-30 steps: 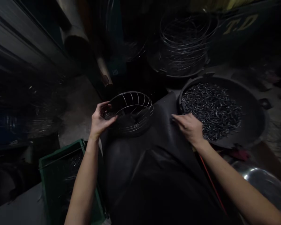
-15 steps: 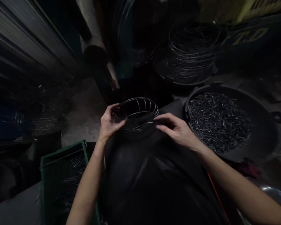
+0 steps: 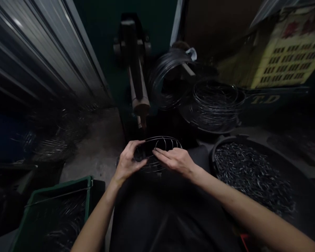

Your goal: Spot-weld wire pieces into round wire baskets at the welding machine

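Observation:
A round wire cage (image 3: 172,142), made of thin metal rings joined by curved ribs, is held in front of the dark machine. My left hand (image 3: 127,160) is curled around its left side, thumb and fingers closed on the rings. Over the cage's near right part lies my right hand (image 3: 176,160), its fingers pinched together. At those fingertips shows a thin curved wire piece (image 3: 160,139), arching inside the cage. Whether it touches the rings is hard to tell. The cage's lower part is partly hidden by my hands and dim light.
A round basin of short curved wire pieces (image 3: 252,175) stands at right. Behind it are a tray of wire rings (image 3: 215,108) and a yellow crate (image 3: 286,59). The machine's arm (image 3: 139,84) juts out ahead. A green crate (image 3: 88,196) of metal pieces sits at lower left.
My right hand has moved from the cage's right edge leftward over it, and a curved wire now shows at its fingertips. My left hand keeps its hold. The view has tilted up.

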A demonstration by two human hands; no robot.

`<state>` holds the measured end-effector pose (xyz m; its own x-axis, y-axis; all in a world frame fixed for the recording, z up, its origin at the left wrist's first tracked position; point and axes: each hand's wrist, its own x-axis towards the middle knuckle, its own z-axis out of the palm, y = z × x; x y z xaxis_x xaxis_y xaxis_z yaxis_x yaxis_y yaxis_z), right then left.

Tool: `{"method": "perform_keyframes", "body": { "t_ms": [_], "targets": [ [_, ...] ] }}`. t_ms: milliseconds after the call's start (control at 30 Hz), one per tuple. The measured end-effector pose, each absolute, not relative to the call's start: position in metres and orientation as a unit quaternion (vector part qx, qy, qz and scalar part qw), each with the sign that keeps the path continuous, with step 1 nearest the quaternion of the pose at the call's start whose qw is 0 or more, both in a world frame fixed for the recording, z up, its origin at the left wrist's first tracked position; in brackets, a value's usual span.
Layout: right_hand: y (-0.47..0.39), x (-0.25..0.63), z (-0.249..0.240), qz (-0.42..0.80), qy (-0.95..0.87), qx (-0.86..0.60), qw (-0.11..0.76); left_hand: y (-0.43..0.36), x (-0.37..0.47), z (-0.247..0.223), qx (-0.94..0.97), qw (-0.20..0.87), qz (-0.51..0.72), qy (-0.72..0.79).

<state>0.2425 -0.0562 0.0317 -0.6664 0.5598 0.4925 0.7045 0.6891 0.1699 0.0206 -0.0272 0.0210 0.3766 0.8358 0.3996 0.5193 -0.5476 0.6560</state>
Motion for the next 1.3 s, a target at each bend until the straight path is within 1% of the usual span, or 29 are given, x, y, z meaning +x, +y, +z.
{"method": "perform_keyframes", "body": {
  "t_ms": [67, 133, 367, 500, 700, 933, 1100, 1300],
  "targets": [
    [-0.05, 0.239, 0.034, -0.181, -0.888, -0.35, 0.238, -0.025, 0.017, 0.019, 0.807, 0.208, 0.367, 0.414],
    [-0.044, 0.236, 0.037, -0.176, -0.885, -0.352, 0.249, -0.024, 0.014, 0.018, 0.812, 0.198, 0.369, 0.407],
    [-0.031, 0.23, 0.04, -0.228, -0.894, -0.29, 0.254, -0.02, 0.007, 0.019, 0.802, 0.19, 0.384, 0.417],
    [-0.029, 0.229, 0.039, -0.216, -0.894, -0.305, 0.246, -0.018, 0.008, 0.021, 0.796, 0.187, 0.396, 0.418],
    [-0.027, 0.231, 0.042, -0.231, -0.898, -0.28, 0.249, -0.016, 0.006, 0.017, 0.795, 0.188, 0.401, 0.416],
    [-0.025, 0.23, 0.048, -0.223, -0.892, -0.273, 0.281, -0.014, 0.002, 0.018, 0.794, 0.194, 0.405, 0.409],
    [-0.025, 0.23, 0.05, -0.245, -0.892, -0.271, 0.268, -0.013, 0.003, 0.017, 0.789, 0.192, 0.412, 0.413],
    [-0.018, 0.234, 0.041, -0.262, -0.895, -0.273, 0.235, -0.007, 0.004, 0.013, 0.795, 0.171, 0.409, 0.416]
  ]
}}
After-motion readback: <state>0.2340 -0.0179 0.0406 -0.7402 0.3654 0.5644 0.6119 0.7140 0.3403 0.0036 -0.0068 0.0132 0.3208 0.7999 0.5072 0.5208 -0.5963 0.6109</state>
